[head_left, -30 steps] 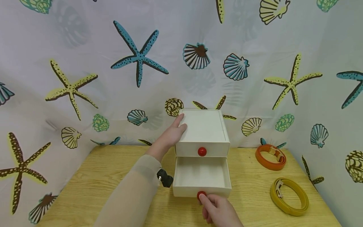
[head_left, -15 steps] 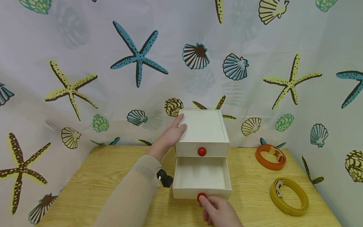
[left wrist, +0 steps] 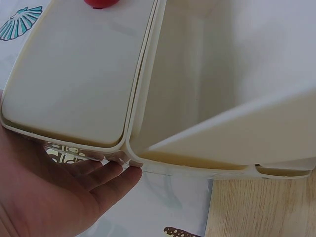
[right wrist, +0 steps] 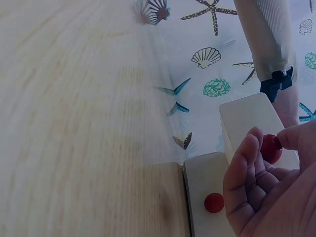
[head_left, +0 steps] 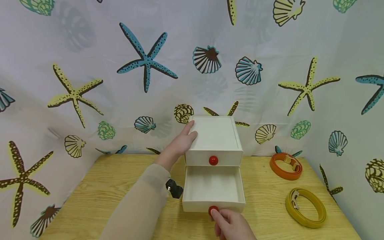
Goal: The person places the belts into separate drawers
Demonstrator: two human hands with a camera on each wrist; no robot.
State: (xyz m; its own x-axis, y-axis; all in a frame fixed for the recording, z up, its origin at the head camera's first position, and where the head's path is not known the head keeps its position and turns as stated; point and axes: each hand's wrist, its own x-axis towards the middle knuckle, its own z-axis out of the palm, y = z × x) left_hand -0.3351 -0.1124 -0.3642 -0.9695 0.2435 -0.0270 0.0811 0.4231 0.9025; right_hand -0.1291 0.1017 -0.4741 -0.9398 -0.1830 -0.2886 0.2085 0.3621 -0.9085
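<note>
A small white two-drawer cabinet [head_left: 214,133] stands on the wooden table. My left hand [head_left: 182,142] rests against its left side, thumb over the top edge; in the left wrist view its fingers [left wrist: 111,190] lie fairly straight along the side wall. The upper drawer [head_left: 195,158], with a round red knob [head_left: 213,160], is pushed in. Below it the lower drawer [head_left: 214,185] is pulled far out, and its inside is bare. My right hand [head_left: 232,225] pinches the lower drawer's red knob [right wrist: 270,149] between thumb and fingers.
On the table's right side lie a coiled orange belt [head_left: 279,171] and, nearer, a coiled yellow belt [head_left: 321,208]. A white curtain [head_left: 180,20] printed with starfish and shells hangs behind and along both sides of the wooden table [head_left: 126,180].
The lower drawer has come slightly further out towards me, with my right hand moving along on its knob. My left hand and the cabinet body have stayed put.
</note>
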